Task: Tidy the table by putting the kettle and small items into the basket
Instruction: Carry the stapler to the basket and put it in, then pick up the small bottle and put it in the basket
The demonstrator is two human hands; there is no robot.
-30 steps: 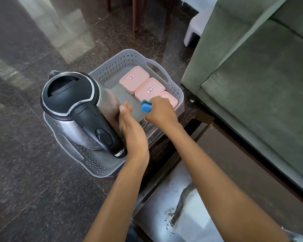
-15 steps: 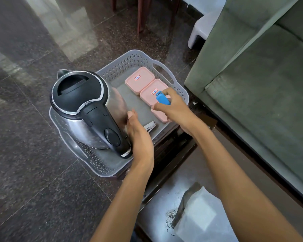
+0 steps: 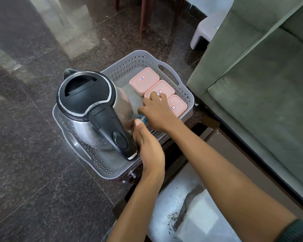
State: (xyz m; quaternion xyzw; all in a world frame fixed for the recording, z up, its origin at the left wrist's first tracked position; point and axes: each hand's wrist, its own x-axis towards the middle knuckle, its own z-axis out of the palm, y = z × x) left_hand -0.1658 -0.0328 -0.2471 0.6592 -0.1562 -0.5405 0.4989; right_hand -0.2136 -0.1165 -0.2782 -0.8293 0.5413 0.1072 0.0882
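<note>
Our right hand (image 3: 157, 112) pinches the small blue plastic item (image 3: 141, 117) low in the grey perforated plastic basket (image 3: 164, 62); our left hand (image 3: 148, 145), fingers straight, rests against the black-lidded steel kettle (image 3: 87, 109) standing inside. We should release in the bare strip between kettle and three pink lidded boxes (image 3: 144, 79) — narrow, so lift straight out.

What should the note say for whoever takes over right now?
Left hand: holds nothing visible, beside the kettle at the basket's near rim.
Right hand: grips a small blue item, low in the basket.
Done: kettle and three pink lidded boxes are in the basket.
Left: let go of the blue item; check the table for more.
</note>
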